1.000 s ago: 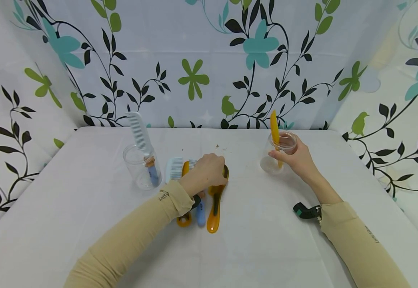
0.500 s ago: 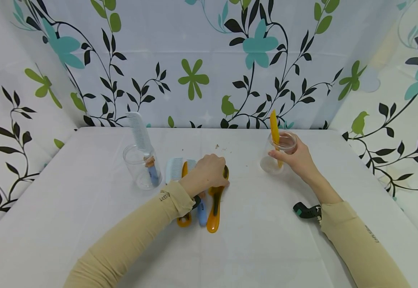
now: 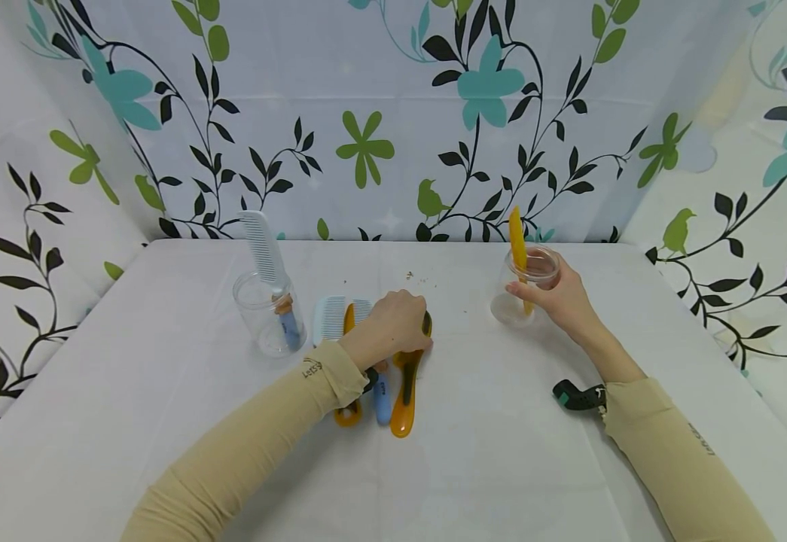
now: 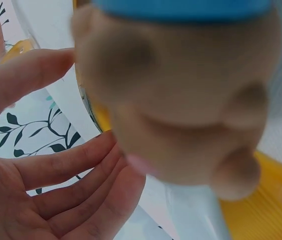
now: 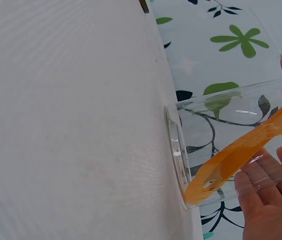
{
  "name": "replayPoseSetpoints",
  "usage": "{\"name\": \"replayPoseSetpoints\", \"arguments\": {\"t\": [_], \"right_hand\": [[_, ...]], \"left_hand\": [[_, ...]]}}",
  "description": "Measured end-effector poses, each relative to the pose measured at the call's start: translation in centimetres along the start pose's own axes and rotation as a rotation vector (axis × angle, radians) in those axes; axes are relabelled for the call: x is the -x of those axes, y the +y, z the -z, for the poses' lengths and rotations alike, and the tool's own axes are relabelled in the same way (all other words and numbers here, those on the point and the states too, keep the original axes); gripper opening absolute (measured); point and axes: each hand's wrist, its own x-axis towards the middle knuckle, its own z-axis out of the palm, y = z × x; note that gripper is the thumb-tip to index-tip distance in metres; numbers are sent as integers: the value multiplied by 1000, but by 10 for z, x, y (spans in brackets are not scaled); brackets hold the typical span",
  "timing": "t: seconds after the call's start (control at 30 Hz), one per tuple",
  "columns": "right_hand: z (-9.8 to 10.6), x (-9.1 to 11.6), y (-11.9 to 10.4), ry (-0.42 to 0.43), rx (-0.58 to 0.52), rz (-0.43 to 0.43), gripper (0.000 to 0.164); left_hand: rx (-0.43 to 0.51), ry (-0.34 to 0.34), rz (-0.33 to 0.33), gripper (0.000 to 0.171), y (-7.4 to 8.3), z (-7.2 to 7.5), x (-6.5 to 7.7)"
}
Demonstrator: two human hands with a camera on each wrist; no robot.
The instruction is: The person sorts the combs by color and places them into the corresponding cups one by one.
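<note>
In the head view my left hand [image 3: 393,324] is over the hair tools mid-table. Its thumb and fingertips grip the upper part of an orange hairbrush [image 3: 403,399] with a dark middle; the hand hides its head. Under the hand lie a blue-handled comb [image 3: 382,399] and an orange comb [image 3: 348,414]. In the left wrist view a blurred tan animal-face ornament [image 4: 180,100] with a blue top fills the front. My right hand [image 3: 561,301] grips a clear jar [image 5: 215,115] around its upper side. A yellow-orange comb [image 5: 240,152] leans inside that jar, which stands on the table.
On the left stands another clear jar [image 3: 254,320] with a pale blue comb [image 3: 263,248] sticking out. Pale blue comb teeth [image 3: 329,320] show beside my left hand. A white cloth [image 3: 488,452] covers the table, and a patterned curtain [image 3: 393,68] rises behind it.
The blue-handled comb under my left hand has shifted slightly to the right, towards the hairbrush. The right hand and its jar hold still.
</note>
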Motion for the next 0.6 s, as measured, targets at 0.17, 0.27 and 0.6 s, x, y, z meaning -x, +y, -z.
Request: {"name": "replayPoseSetpoints", "arguments": {"t": [0.17, 0.27, 0.6], "right_hand": [[0, 0, 0, 0, 4, 2, 74], [0, 0, -1, -1, 3, 4, 74], [-1, 0, -2, -1, -4, 1, 73]], "left_hand": [[8, 0, -2, 37, -1, 0, -1], [12, 1, -2, 38, -1, 0, -2], [57, -29, 20, 37, -3, -1, -4]]}}
